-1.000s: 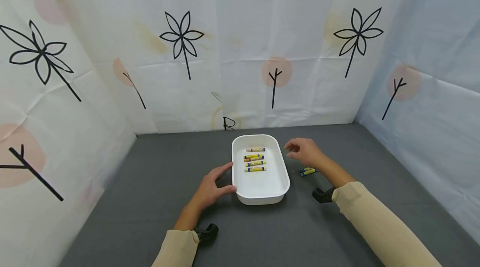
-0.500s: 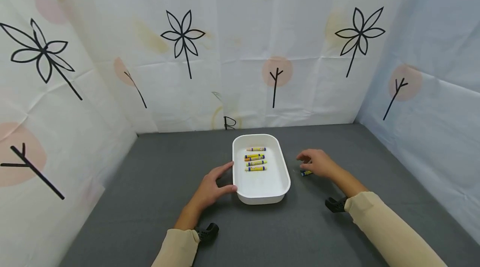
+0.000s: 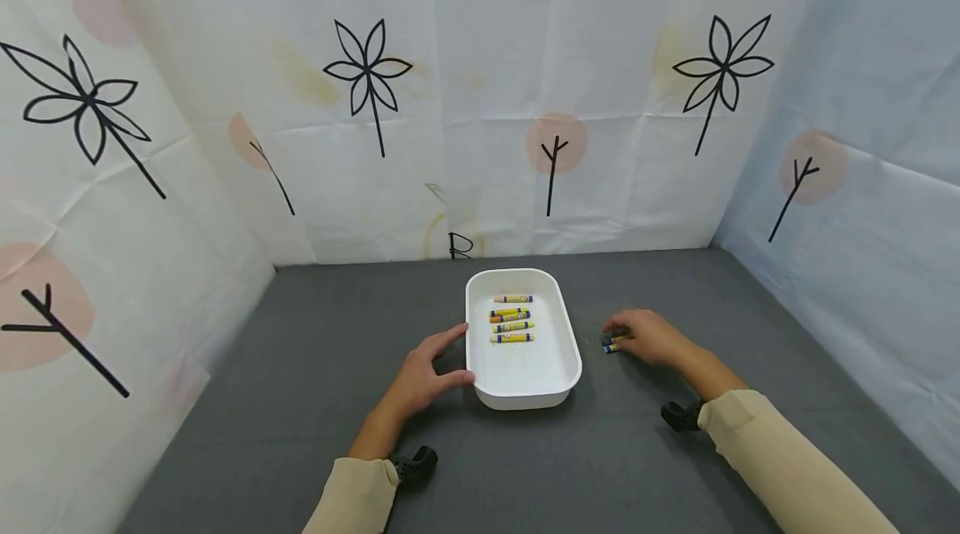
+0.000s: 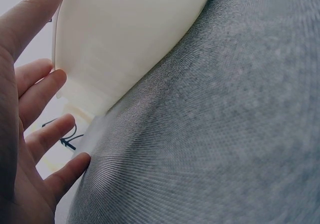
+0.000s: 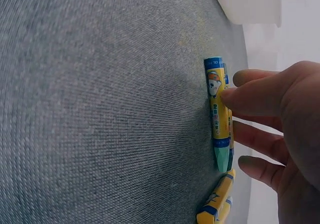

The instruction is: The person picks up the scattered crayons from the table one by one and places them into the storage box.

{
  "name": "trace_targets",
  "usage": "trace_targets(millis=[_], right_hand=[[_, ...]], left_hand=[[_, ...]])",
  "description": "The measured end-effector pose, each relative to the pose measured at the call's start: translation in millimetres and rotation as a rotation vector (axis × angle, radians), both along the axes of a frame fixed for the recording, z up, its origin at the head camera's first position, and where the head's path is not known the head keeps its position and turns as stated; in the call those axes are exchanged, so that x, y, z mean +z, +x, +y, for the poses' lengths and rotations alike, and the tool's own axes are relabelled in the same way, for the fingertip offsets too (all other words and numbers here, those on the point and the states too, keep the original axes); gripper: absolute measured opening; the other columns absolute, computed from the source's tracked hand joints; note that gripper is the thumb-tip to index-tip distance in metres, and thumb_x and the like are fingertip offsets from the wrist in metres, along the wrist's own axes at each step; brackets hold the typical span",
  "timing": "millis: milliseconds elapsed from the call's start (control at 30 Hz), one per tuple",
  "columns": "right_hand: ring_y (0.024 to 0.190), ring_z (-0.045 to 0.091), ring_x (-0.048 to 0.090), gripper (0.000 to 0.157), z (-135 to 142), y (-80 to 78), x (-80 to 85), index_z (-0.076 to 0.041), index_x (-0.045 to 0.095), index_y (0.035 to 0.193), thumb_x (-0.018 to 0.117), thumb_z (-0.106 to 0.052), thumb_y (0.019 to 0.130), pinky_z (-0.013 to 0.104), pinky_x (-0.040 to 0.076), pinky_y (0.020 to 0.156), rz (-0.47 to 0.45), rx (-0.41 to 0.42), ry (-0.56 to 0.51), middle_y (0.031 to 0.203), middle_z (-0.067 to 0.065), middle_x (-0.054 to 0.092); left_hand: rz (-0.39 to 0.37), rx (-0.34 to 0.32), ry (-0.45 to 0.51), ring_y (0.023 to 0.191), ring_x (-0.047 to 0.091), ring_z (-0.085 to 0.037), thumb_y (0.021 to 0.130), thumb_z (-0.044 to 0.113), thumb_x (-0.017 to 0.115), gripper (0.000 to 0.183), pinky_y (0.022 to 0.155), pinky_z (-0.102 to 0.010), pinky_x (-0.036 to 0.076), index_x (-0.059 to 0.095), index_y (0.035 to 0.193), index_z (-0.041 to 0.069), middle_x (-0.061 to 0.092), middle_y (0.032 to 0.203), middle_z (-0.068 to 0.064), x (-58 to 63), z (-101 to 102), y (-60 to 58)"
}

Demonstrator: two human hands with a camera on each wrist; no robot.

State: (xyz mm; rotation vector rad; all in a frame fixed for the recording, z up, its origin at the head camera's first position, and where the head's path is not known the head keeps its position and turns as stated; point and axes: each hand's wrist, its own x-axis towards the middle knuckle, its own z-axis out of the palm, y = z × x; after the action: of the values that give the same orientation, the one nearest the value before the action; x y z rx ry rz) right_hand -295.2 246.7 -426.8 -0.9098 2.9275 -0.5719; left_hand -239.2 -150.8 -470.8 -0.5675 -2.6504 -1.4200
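Spread fingers and thumb of my left hand (image 3: 420,380) touch the left side of a white plastic tray (image 3: 525,376). Seen from the left wrist, the fingers are mostly straight beside the tray wall (image 4: 120,33). Inside the tray lie several yellow-wrapped crayons (image 3: 512,338). To its right, my right hand (image 3: 651,337) is low over the table at more crayons (image 3: 611,348). In the right wrist view, the thumb presses a green-tipped crayon (image 5: 216,114), fingers curled on the far side. A second crayon behind it is partly hidden.
Two more yellow crayons (image 5: 218,198) lie just past the green tip in the right wrist view. A grey cloth (image 3: 517,467) covers the table. White printed sheets (image 3: 480,101) stand at the back and both sides.
My right hand has moved right and down from near the tray's right rim to the crayons on the table. The left hand has stayed at the tray.
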Motion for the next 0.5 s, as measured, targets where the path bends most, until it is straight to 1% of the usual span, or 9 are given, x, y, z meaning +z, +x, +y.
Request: trace_targets(millis=[167,300,500], right_hand=[[0.093,0.032,0.061,0.022,1.5,-1.8,0.0,0.0,0.07,0.104,0.072,0.0,0.083,0.05,0.049,0.081,0.003,-0.011,0.027,0.097,0.009,0.068],[0.089,0.029,0.059,0.02,1.5,-3.8,1.2,-0.002,0.071,0.102,0.074,-0.001,0.082,0.047,0.049,0.078,-0.01,-0.022,0.04,0.093,0.005,0.064],[0.083,0.023,0.059,0.014,2.0,-5.8,1.4,-0.007,0.071,0.095,0.075,-0.002,0.082,0.044,0.05,0.073,-0.046,-0.036,0.021,0.089,0.002,0.061]], left_hand=[[0.003,-0.004,0.001,0.134,0.041,-0.028,0.08,0.037,0.081,0.073,0.105,-0.051,0.037,0.049,0.145,0.027,0.047,0.146,-0.004,0.1,0.3,0.1],[0.008,-0.005,0.005,0.134,0.041,-0.028,0.08,0.036,0.081,0.072,0.106,-0.051,0.037,0.049,0.144,0.027,0.047,0.145,-0.004,0.0,0.5,-0.1],[0.01,-0.004,0.006,0.133,0.041,-0.028,0.079,0.038,0.081,0.073,0.105,-0.051,0.037,0.05,0.144,0.027,0.047,0.145,-0.004,-0.5,0.1,-0.6]])
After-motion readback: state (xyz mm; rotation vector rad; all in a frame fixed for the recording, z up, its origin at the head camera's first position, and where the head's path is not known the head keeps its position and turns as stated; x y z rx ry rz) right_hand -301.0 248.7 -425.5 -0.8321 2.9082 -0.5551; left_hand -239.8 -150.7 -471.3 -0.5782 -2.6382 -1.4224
